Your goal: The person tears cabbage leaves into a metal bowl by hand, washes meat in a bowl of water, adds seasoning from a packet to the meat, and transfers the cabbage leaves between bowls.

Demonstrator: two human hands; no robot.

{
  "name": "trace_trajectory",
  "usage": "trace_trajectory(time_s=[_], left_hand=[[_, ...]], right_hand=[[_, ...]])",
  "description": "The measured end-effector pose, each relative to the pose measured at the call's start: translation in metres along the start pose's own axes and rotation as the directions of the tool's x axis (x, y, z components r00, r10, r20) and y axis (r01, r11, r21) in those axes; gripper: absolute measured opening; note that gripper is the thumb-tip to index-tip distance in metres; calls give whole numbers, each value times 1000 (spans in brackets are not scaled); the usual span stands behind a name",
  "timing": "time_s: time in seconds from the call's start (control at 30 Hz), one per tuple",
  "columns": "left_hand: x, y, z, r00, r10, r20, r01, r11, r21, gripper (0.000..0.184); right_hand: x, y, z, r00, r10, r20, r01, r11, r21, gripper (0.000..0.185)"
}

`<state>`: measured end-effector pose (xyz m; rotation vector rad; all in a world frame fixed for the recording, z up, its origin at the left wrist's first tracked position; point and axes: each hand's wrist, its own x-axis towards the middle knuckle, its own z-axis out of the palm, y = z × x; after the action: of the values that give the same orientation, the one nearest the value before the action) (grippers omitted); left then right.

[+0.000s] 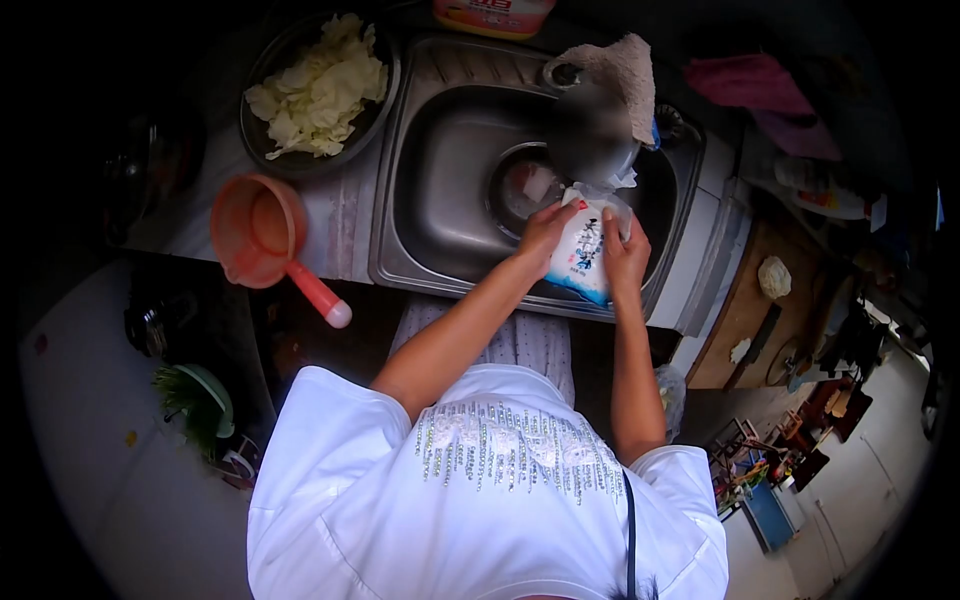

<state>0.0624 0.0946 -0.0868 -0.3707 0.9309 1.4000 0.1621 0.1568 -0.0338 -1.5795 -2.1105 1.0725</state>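
Note:
A white plastic packet [580, 245] with dark printed characters and a blue lower edge is held over the front right part of the sink [440, 150]. The fingers of my left hand [545, 236] grip its left side, while my right hand [626, 255] pinches its upper right edge. Its top looks crumpled and loose; the contents do not show. Just beyond my left hand, a round bowl [497, 190] in the sink basin contains a pale pinkish piece [538, 182] that I cannot identify. A blurred patch covers part of the sink behind the packet.
Left of the sink stand a metal basin [250, 110] of torn cabbage leaves [320, 88] and an orange dipper [258, 230], its handle overhanging the counter edge. A beige cloth [625, 75] hangs at the back. Rightward, a knife [765, 335] lies on a wooden board [725, 345].

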Motion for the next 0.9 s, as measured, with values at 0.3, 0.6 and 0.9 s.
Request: trace_trajectory(time_s=[0.3,0.6,0.9], left_hand=[[-16,39,-7,992,-19,124,-26,934,357,34],[-53,21,-36,987,-140,-72,152,967,205,49],[-66,7,-23,967,-243,-71,253,927,277,38]], right_hand=[[11,0,14,996,87,-32,-78,972,220,27],[-3,-5,22,994,-2,107,-14,990,143,25],[-30,3,1,988,34,153,-42,998,51,25]])
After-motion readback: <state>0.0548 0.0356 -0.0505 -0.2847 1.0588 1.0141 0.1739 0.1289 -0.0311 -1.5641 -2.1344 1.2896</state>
